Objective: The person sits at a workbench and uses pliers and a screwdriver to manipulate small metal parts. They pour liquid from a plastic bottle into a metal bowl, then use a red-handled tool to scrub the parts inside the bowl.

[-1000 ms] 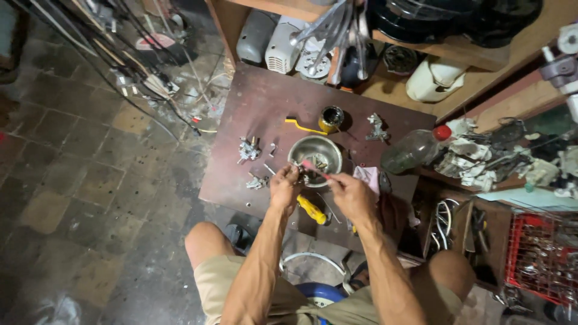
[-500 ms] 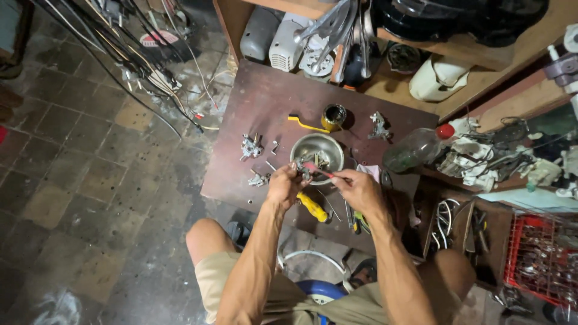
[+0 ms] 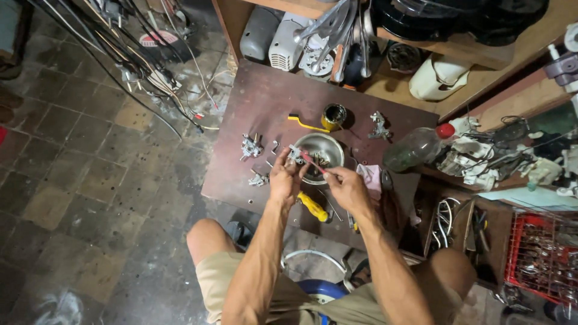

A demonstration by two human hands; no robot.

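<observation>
The left hand sat just left of centre frame, fingers pinched around a small metal part held over the near rim of the steel bowl. The right hand, just right of centre, gripped a thin red-handled tool whose tip met the part. Both hands hovered above the brown desk. A yellow-handled screwdriver lay on the desk below the hands. Left of the bowl lay two more metal parts. Above the bowl stood a small tin with a yellow brush beside it. At right of the bowl a clear bottle with a red cap lay on its side.
</observation>
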